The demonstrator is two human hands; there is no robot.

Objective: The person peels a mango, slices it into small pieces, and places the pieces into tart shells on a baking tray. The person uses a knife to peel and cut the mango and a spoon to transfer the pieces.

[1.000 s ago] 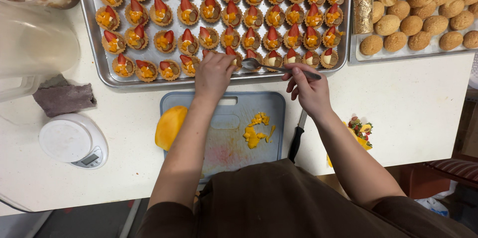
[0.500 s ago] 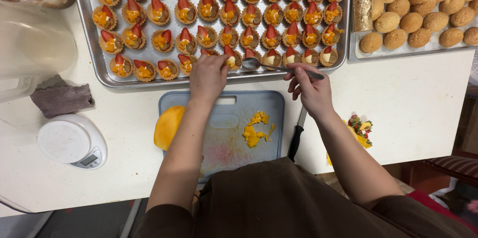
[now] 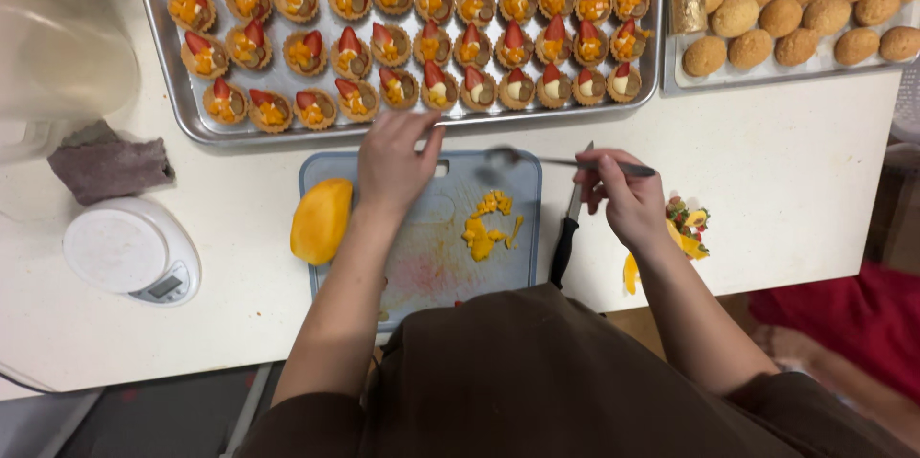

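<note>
The spoon (image 3: pixel 565 162) is in the right hand (image 3: pixel 628 201). The fingers are curled around its thin handle and pinch it. The bowl of the spoon is blurry and hangs over the top right part of the blue cutting board (image 3: pixel 422 266).

The left hand (image 3: pixel 395 166) is over the top edge of the cutting board, near its middle. Its fingers are bent and close together, with the tips pointing away from the person. I cannot tell if it holds anything.

On the cutting board, near its right side, sits a small pile of cut mango bits (image 3: pixel 487 228). A big mango piece (image 3: pixel 321 220) lies on the left edge of the board, half on it and half on the white table (image 3: pixel 795 151). A black-handled knife (image 3: pixel 567 238) lies just beside the right edge of the board, close to the right hand. Farther right of the board, past the right wrist, is a little heap of fruit scraps (image 3: pixel 686 223).

Just behind the board is a big metal tray (image 3: pixel 168 46) full of small tarts (image 3: pixel 402 84) topped with red and orange fruit. Right of that tray is another tray with round plain cookies (image 3: pixel 781 12). Left of the board are a white kitchen scale (image 3: pixel 129 252) and a grey cloth (image 3: pixel 107 166).
</note>
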